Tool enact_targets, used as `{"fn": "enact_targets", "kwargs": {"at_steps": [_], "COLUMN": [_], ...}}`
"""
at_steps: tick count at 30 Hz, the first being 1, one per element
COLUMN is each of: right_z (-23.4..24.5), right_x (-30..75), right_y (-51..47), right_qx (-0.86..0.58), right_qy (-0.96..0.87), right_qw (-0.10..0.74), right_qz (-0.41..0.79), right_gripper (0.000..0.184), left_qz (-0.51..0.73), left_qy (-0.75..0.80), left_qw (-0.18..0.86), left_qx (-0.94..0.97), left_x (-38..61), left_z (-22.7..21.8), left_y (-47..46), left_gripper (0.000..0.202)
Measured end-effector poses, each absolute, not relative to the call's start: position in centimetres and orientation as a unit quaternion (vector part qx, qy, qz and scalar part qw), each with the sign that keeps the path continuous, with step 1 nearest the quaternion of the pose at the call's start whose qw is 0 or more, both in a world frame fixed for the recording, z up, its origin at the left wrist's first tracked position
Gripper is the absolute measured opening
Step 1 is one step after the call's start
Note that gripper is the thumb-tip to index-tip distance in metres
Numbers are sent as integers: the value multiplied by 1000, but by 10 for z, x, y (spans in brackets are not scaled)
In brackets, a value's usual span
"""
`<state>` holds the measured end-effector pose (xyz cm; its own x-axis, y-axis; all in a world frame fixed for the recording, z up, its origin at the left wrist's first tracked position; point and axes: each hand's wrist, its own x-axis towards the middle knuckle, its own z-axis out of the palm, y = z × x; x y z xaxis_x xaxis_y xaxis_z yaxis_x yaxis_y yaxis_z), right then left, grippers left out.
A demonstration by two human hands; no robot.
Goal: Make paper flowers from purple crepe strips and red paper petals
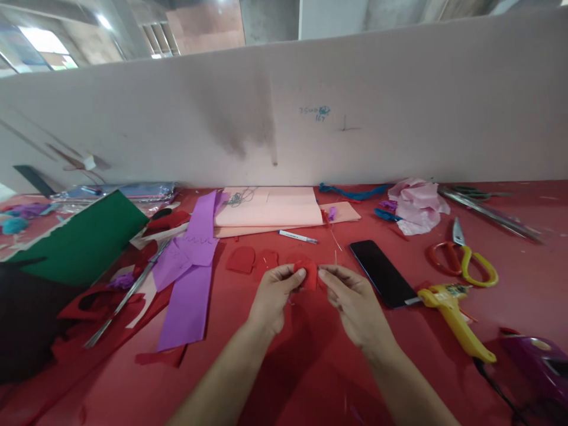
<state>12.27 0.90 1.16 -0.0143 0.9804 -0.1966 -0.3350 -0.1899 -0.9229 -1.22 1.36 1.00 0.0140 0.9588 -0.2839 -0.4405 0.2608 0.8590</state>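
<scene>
Cutting apparently done on the bench (310,367); handwork seemingly unfinished.
The left hand (270,302) and right hand (352,299) are held near centre; leftward, two cut pieces (241,259) are left loose; the red piece (309,275) is pinched by the left fingers, the right ones closed beside it, their grip unclear.

White light glares from a window (44,40) in the upper left, near a small bright lamp (104,22). The table (226,325) is dimmer, softly shadowed between left hand (271,296) and right hand (352,299). Wide-angle distortion bows the wall's (399,100) top edge; fine details look blurred, especially lower right.
</scene>
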Motion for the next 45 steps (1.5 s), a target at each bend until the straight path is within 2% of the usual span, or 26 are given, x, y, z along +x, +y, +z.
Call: {"fn": "enact_targets", "kwargs": {"at_steps": [13,15,17,19,20,27,31,45], "right_z": [11,11,10,11,11,12,13,13], "right_x": [123,122,122,123,123,121,119,118], "right_y": [11,12,12,13,13,14,13,13], "right_qx": [-469,-460,-452,-451,-452,-447,-443,-456], "right_qy": [-325,-316,-299,-280,-271,-273,-281,-311], "right_qw": [524,531,545,554,557,560,555,552], "right_qz": [632,638,640,641,642,642,645,625], "right_gripper": [25,24,24,24,25,26,24,24], "left_qz": [527,562,596,587,574,558,563,555], "left_qy": [483,518,555,559,551,506,488,489], "left_qw": [598,512,367,283,283,455,514,539], "left_qx": [363,393,449,513,535,474,425,404], "left_x": [-11,-10,-10,-9,-8,0,-1,-4], "left_z": [8,10,14,18,19,14,12,12], "left_y": [12,10,7,3,1,4,8,8], "left_gripper": [21,22,21,8,2,8,9,9]}}
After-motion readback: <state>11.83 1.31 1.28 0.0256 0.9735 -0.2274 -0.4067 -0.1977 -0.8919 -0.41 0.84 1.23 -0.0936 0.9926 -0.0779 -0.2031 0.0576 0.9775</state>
